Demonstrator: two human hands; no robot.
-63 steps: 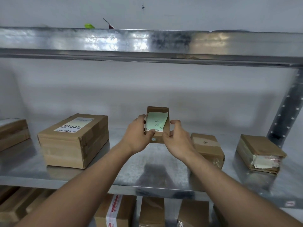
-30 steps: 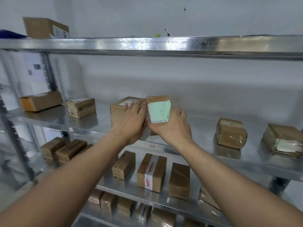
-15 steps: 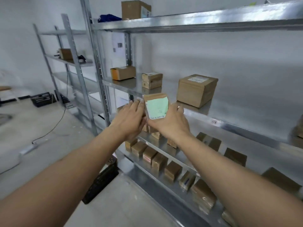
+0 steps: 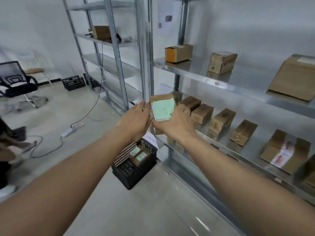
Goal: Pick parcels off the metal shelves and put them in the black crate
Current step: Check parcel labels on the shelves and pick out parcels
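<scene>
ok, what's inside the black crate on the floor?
In the black crate, two brown parcels with green labels show near its far corner. The near wall and left arm hide the rest of its floor.

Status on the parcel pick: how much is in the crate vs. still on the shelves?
Done: the black crate on the floor already holds at least two green-labelled parcels. In hand: the left hand and right hand hold a brown parcel with a green label between them, above the crate, not yet dropped in. Left: many brown parcels remain on the metal shelves, including a row on the lower shelf.
</scene>
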